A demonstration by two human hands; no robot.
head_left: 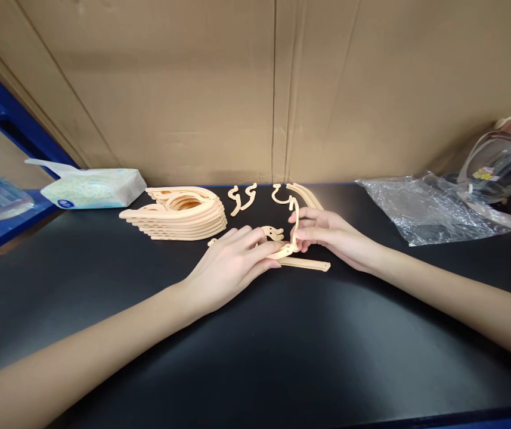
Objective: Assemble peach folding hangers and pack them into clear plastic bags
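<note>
Peach plastic folding-hanger parts lie around my hands on the black tabletop. My left hand (232, 262) is closed over a hanger arm (284, 253), pressing it low near the table; its fingers hide most of it. With thumb and fingertips, my right hand (327, 232) grips an upright hanger hook (297, 220), which meets the arm's end at the bottom. A straight hanger strip (306, 263) lies just in front of the fingers. Behind my left hand, a small holed piece (273, 232) is partly visible.
Stacked hangers (179, 214) sit at the left, near a tissue pack (96, 187). Loose hooks (248, 196) and curved arms (306, 195) lie at the back before a cardboard wall (192, 89). On the right are a crumpled clear plastic bag (425, 208) and a transparent bag (501, 170).
</note>
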